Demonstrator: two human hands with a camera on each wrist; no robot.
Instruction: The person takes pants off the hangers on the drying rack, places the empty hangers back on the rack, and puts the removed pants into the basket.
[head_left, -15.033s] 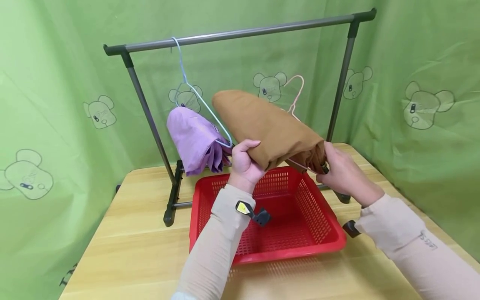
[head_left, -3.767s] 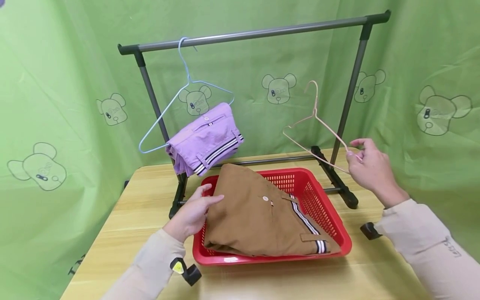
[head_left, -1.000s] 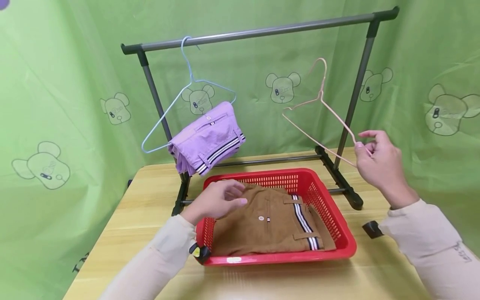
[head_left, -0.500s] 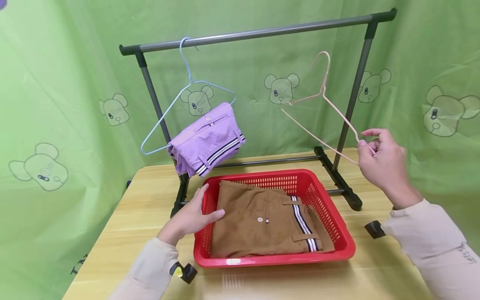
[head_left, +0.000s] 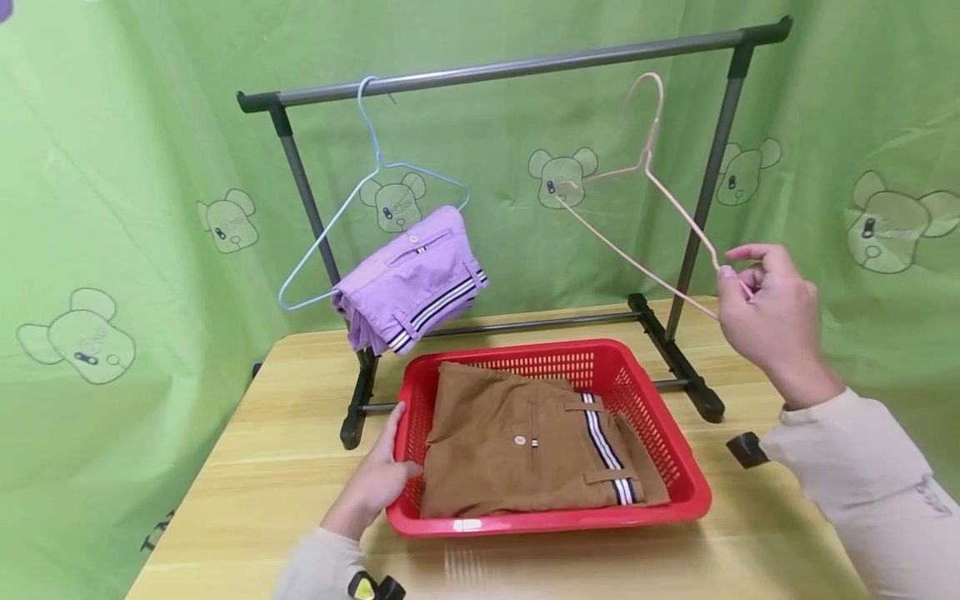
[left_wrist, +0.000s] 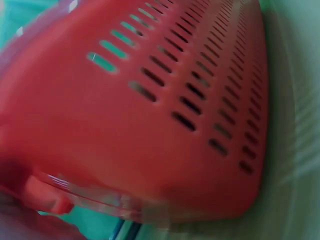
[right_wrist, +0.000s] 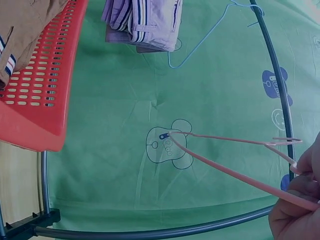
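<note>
Brown trousers (head_left: 495,450) lie folded in a red plastic basket (head_left: 547,523), their striped waistband to the right. At the basket's left side, my left hand (head_left: 371,483) rests against the rim with fingers extended and thumb over the edge. The left wrist view shows the basket's slotted outer wall (left_wrist: 120,130), blurred. My right hand (head_left: 776,321) pinches a pink hanger (head_left: 678,207) by its lower right corner, holding it upright with nothing on it. Its hook stands near the rack's bar in the head view. Purple trousers (head_left: 420,279) hang folded over a blue hanger (head_left: 322,237).
A metal clothes rack (head_left: 517,68) stands behind the basket, the blue hanger hooked on its left part. Its black feet (head_left: 701,400) rest on the wooden table (head_left: 292,433). Green curtain (head_left: 480,142) with bear drawings surrounds the table at back and sides.
Earlier the brown trousers were held up on the pink hanger; now they lie in the basket. My left hand has drawn back to the rim, while my right has raised the hanger.
</note>
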